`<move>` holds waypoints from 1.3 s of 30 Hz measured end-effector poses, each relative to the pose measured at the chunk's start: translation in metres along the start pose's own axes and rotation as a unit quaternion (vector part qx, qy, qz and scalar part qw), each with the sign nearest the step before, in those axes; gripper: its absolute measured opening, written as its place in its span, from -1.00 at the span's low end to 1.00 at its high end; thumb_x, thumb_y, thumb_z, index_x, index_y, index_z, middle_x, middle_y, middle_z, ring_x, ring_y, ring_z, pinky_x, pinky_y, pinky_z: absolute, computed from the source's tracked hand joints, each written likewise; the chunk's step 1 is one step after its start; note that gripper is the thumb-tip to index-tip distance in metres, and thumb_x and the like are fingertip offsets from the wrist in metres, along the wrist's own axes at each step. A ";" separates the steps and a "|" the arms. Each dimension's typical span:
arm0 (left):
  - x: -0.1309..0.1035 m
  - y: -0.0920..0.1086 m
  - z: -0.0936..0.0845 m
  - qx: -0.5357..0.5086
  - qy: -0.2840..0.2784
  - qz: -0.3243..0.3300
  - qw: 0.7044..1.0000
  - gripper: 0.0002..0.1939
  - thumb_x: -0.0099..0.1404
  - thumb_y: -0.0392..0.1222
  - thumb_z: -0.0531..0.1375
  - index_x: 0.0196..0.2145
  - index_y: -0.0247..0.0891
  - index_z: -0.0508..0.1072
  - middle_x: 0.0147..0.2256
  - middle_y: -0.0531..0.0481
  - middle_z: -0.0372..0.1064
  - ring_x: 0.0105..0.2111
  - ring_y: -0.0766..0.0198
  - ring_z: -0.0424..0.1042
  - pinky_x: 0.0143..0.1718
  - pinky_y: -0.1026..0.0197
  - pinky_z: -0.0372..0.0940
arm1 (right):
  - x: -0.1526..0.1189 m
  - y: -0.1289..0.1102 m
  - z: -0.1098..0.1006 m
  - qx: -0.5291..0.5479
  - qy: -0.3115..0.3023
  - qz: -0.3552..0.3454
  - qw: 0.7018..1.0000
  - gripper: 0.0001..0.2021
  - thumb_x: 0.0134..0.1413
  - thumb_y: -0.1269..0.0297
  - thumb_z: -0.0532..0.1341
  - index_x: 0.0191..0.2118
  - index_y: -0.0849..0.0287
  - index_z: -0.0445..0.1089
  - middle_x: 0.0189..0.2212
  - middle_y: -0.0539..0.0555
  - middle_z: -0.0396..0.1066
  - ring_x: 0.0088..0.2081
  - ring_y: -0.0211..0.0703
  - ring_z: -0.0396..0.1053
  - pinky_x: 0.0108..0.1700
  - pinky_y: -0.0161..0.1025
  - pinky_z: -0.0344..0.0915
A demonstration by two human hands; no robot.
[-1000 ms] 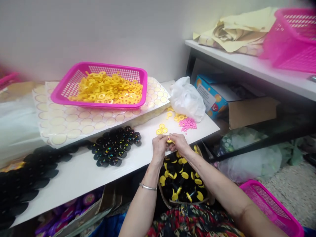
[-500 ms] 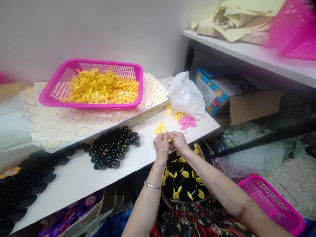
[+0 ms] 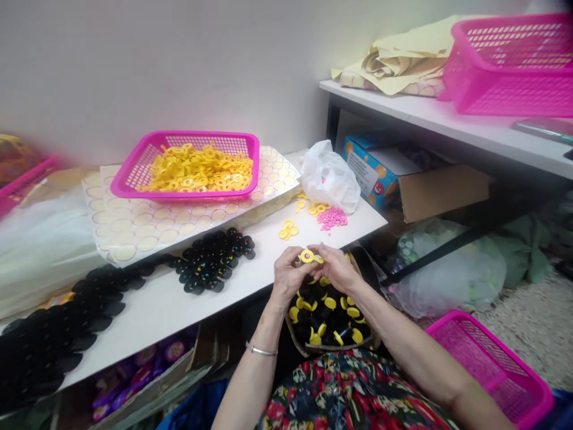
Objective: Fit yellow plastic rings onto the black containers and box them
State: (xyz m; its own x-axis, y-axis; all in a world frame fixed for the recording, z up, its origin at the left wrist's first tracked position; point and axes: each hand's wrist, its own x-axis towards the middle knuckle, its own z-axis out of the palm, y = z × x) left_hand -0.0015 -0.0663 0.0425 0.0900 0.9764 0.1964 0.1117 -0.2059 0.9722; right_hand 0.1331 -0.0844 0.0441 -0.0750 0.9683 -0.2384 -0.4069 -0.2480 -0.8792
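Note:
A yellow fidget spinner (image 3: 308,256) with a pink centre is held between both hands, above a box of black containers with yellow lids (image 3: 329,316). My left hand (image 3: 286,273) pinches its left side between thumb and fingers. On its other side, my right hand (image 3: 339,270) has its fingers closed around the spinner's edge. Just beyond the hands, a few yellow spinners (image 3: 289,230) lie on the white table (image 3: 250,286). Behind those are a heap of small pink pieces (image 3: 332,218) and more yellow spinners (image 3: 319,208), beside a white plastic bag (image 3: 333,179).
A pink basket (image 3: 183,195) of yellow pieces stands on printed sheets (image 3: 147,230). Black cups (image 3: 212,263) stand in groups at centre and left. On the right are a shelf (image 3: 403,113) with another pink basket (image 3: 514,89), an open cardboard box (image 3: 443,191) and a low pink basket (image 3: 492,364).
Both hands have come back from the table edge toward me with the spinner, which now shows its face. My view has shifted, so more of the right shelf's basket shows.

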 end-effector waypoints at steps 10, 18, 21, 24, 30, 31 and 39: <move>-0.046 0.031 0.016 0.065 -0.077 0.140 0.985 -0.75 0.00 -0.15 0.32 -0.31 -0.22 0.51 -0.42 -0.06 0.38 -0.33 0.21 0.28 -0.29 0.17 0.23 | -0.063 -0.003 -0.038 0.047 -0.106 0.011 0.993 -0.50 -0.25 0.03 0.36 -0.12 0.14 0.43 -0.21 0.12 0.45 -0.26 -0.14 0.42 -0.23 -0.17 0.39; -0.064 0.023 0.032 0.166 -0.102 0.280 0.940 -0.80 0.09 -0.23 0.23 -0.26 -0.24 0.47 -0.31 -0.09 0.47 -0.33 0.21 0.31 -0.22 0.11 0.21 | -0.085 0.013 -0.043 -0.039 -0.003 -0.036 0.999 -0.60 -0.09 0.09 0.28 -0.11 0.17 0.45 -0.20 0.12 0.46 -0.18 -0.12 0.39 -0.15 -0.22 0.35; -0.077 0.016 0.039 0.162 -0.113 0.280 0.939 -0.82 0.11 -0.21 0.21 -0.28 -0.24 0.46 -0.32 -0.08 0.47 -0.34 0.22 0.31 -0.23 0.10 0.22 | -0.095 0.018 -0.059 -0.034 -0.025 -0.021 0.999 -0.60 -0.19 0.19 0.35 -0.13 0.15 0.46 -0.23 0.08 0.47 -0.20 -0.15 0.40 -0.15 -0.22 0.35; -0.092 0.010 0.047 0.168 -0.137 0.295 0.931 -0.83 0.10 -0.24 0.20 -0.28 -0.25 0.44 -0.31 -0.07 0.47 -0.32 0.21 0.31 -0.22 0.07 0.22 | -0.108 0.022 -0.073 -0.038 -0.038 -0.003 0.999 -0.59 -0.30 0.30 0.40 -0.18 0.15 0.47 -0.27 0.03 0.47 -0.27 -0.21 0.40 -0.17 -0.24 0.34; -0.114 0.006 0.059 0.176 -0.179 0.275 0.928 -0.88 0.11 -0.30 0.18 -0.33 -0.26 0.42 -0.35 -0.08 0.45 -0.34 0.22 0.30 -0.27 0.10 0.23 | -0.129 0.034 -0.079 -0.060 -0.039 0.027 0.997 -0.67 -0.10 0.24 0.29 -0.14 0.20 0.44 -0.29 0.04 0.44 -0.32 -0.27 0.35 -0.27 -0.32 0.27; -0.117 0.005 0.059 0.171 -0.183 0.263 0.932 -0.88 0.11 -0.30 0.18 -0.33 -0.26 0.42 -0.37 -0.07 0.44 -0.35 0.23 0.28 -0.29 0.11 0.23 | -0.131 0.034 -0.078 -0.068 -0.047 0.036 0.996 -0.67 -0.06 0.22 0.26 -0.12 0.20 0.43 -0.28 0.05 0.43 -0.32 -0.27 0.34 -0.28 -0.32 0.26; -0.130 -0.002 0.056 0.179 -0.230 0.214 0.932 -0.93 0.16 -0.28 0.16 -0.38 -0.26 0.44 -0.48 -0.03 0.35 -0.39 0.25 0.23 -0.32 0.13 0.20 | -0.128 0.027 -0.082 -0.097 -0.115 0.107 0.983 -0.62 -0.23 0.30 0.33 -0.18 0.28 0.43 -0.37 0.02 0.40 -0.33 -0.25 0.30 -0.30 -0.31 0.23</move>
State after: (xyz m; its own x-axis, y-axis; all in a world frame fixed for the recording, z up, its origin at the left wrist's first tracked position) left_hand 0.0420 -0.1962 0.0076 0.6075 0.6856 0.4011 0.2845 -0.6593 0.6960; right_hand 0.2059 -0.2179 0.0169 -0.3529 0.8690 -0.3468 -0.1796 -0.4267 -0.8864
